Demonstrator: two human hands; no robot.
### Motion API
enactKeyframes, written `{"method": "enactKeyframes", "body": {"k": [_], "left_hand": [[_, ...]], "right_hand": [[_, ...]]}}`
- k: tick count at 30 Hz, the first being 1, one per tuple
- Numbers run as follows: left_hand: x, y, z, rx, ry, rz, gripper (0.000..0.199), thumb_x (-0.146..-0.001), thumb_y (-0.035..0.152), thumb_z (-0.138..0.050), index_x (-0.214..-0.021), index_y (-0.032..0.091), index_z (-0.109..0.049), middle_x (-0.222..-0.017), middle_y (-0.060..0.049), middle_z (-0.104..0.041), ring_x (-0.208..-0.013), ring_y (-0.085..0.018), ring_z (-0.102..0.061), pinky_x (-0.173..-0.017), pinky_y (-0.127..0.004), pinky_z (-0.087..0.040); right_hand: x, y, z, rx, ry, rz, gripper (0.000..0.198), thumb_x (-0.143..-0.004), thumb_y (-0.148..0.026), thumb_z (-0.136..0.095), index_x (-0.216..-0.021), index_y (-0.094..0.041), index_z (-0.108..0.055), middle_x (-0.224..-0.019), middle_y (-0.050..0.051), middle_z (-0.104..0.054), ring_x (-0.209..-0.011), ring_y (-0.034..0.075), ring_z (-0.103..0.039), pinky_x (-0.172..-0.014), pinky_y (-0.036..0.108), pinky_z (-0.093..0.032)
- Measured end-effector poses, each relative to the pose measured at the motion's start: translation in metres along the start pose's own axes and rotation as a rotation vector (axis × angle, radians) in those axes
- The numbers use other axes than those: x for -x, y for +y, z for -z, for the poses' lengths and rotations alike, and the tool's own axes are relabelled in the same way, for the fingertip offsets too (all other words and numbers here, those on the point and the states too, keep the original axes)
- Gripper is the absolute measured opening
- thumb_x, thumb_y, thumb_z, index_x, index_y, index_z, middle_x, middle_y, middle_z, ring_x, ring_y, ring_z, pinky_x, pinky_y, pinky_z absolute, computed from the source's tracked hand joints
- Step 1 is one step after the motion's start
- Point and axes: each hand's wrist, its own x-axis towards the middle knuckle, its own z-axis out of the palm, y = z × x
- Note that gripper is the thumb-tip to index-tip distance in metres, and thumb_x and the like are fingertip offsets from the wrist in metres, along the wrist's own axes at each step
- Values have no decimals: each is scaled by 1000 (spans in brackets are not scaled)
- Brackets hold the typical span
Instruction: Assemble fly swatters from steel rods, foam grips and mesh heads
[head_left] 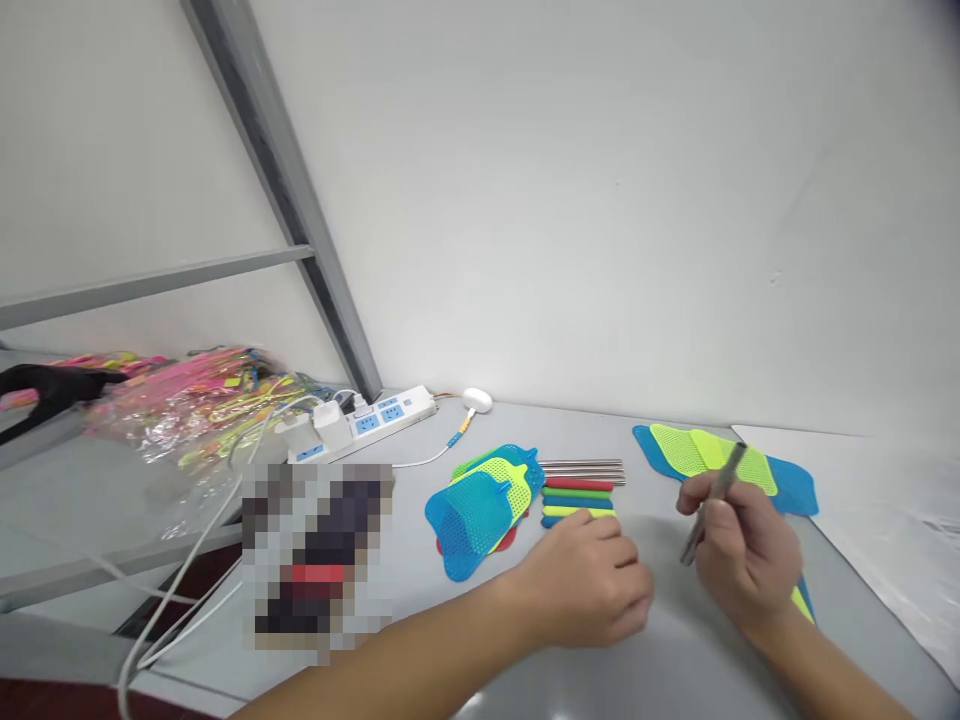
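A short grey metal rod point(714, 505) slants up from the pinched fingers of my right hand point(750, 550). My left hand point(589, 580) hovers over the table with its fingers curled; whatever they may hold is hidden. Just beyond it lie several coloured handle sleeves point(577, 505) in red, green, blue and yellow. Thin metal rods point(585, 468) are lined up behind the sleeves. To their left is an overlapping pile of perforated fly swatter heads point(472, 515). More blue and yellow swatter heads point(675, 450) are fanned out behind my right hand.
A white power strip point(390, 412) with plugs and cables is at the back left, near a small white device point(477, 401). Plastic bags of coloured items point(217, 400) lie by the metal frame point(300, 200). A blurred-out object point(322, 560) sits left. White sheeting point(885, 510) covers the right side.
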Motion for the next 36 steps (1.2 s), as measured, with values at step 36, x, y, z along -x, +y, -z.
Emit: {"method": "enactKeyframes", "body": {"k": [36], "left_hand": [[-6,-8,-1,132,-296,401,12,-96,28,-47,-93,20,-56,-95,-3,-62,-86,-21,-51,-71,-35,-34]], "right_hand": [[-4,-2,-10,-624,30,-664,24,-92,-44,-53,-82,-22,-54,-62,-6,-42,-49,8,-32,-44,20,-31]]}}
